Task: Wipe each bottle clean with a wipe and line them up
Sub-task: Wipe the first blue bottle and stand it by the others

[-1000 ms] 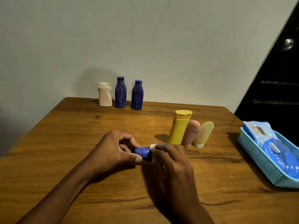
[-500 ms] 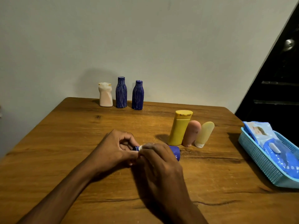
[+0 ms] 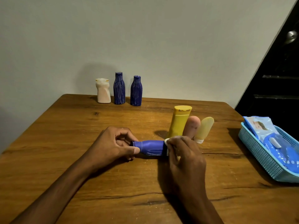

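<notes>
Sideways, the smooth blue plastic bottle (image 3: 149, 147) lies gripped — left hand (image 3: 113, 145) pinching its cap end, right hand (image 3: 184, 155) clutching a white wipe (image 3: 167, 141) against its base.

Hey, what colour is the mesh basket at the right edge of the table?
Light blue plastic mesh basket, seen in the head view.

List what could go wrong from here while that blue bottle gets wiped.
1. The right hand, rubbing the wipe on the blue bottle, sits right in front of the yellow bottle and could topple it.
2. The left hand pinches only the cap end, so the bottle might slip.
</notes>
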